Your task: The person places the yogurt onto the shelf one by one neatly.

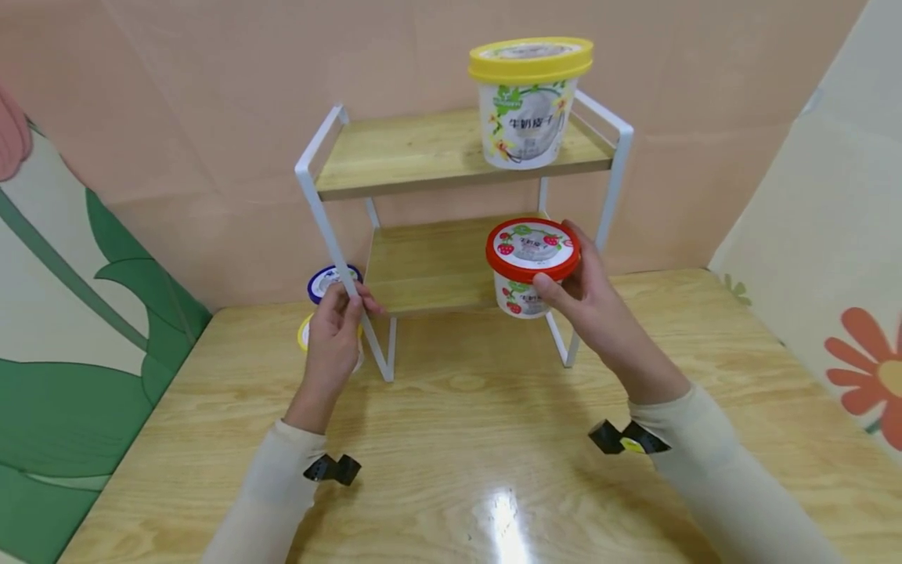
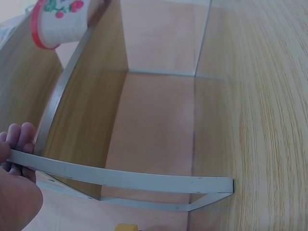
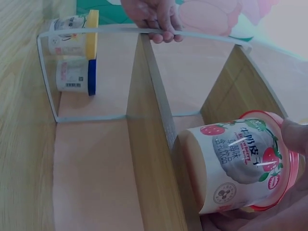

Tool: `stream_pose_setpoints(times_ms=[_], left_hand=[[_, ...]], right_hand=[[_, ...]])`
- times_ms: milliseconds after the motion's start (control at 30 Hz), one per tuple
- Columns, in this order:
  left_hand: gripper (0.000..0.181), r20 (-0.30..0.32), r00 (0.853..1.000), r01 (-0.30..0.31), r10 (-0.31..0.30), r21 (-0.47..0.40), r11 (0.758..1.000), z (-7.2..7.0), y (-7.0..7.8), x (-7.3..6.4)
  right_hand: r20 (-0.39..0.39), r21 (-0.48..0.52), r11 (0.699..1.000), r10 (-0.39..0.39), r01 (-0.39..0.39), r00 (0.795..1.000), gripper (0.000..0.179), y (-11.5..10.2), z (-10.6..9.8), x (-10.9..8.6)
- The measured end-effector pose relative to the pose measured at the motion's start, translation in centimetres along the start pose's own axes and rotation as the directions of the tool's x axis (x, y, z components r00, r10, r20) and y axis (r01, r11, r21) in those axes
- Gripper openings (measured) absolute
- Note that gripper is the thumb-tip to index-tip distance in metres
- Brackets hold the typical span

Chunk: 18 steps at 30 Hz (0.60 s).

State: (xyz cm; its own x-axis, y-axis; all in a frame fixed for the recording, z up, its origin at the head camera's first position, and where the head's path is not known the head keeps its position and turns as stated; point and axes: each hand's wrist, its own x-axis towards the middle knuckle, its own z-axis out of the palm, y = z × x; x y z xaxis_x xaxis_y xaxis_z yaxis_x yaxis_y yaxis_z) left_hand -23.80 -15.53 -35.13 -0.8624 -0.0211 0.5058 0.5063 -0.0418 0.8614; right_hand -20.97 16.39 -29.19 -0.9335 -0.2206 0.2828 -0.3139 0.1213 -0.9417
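Observation:
My right hand (image 1: 592, 309) grips a tub with a red lid (image 1: 533, 249) and strawberry print, thumb at the front and fingers round the far side. In the head view the tub overlaps the right front of the lower shelf board (image 1: 430, 262); in the right wrist view its base is right at the board's edge. My left hand (image 1: 333, 329) holds the white front left leg of the two-tier rack (image 1: 324, 223) between thumb and fingers, level with the lower board. A larger tub with a yellow lid (image 1: 528, 106) stands on the right of the upper board (image 1: 409, 149).
Left of the rack, partly behind my left hand, are a tub with a blue lid (image 3: 77, 77) and one with a yellow lid (image 3: 72, 36). The rack stands on a wood-grain table (image 1: 437, 454) before a pink backdrop (image 1: 232, 149). Flower-printed panels flank both sides.

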Motion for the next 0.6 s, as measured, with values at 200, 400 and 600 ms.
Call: stream_pose_setpoints(times_ms=[200, 400, 600], left_hand=[[0.015, 0.011, 1.000, 0.006, -0.006, 0.006, 1.000, -0.1, 0.1, 0.0], [0.015, 0.019, 1.000, -0.002, 0.002, -0.003, 1.000, -0.1, -0.1, 0.1], [0.014, 0.020, 1.000, 0.000, 0.000, 0.003, 1.000, -0.3, 0.0, 0.1]], right_hand=[[-0.012, 0.038, 0.999, 0.023, -0.022, 1.000, 0.080, -0.2, 0.1, 0.7], [-0.012, 0.047, 0.997, 0.064, -0.063, 0.998, 0.082, -0.3, 0.0, 1.7], [0.015, 0.064, 0.994, 0.089, -0.090, 0.996, 0.080, -0.3, -0.2, 2.2]])
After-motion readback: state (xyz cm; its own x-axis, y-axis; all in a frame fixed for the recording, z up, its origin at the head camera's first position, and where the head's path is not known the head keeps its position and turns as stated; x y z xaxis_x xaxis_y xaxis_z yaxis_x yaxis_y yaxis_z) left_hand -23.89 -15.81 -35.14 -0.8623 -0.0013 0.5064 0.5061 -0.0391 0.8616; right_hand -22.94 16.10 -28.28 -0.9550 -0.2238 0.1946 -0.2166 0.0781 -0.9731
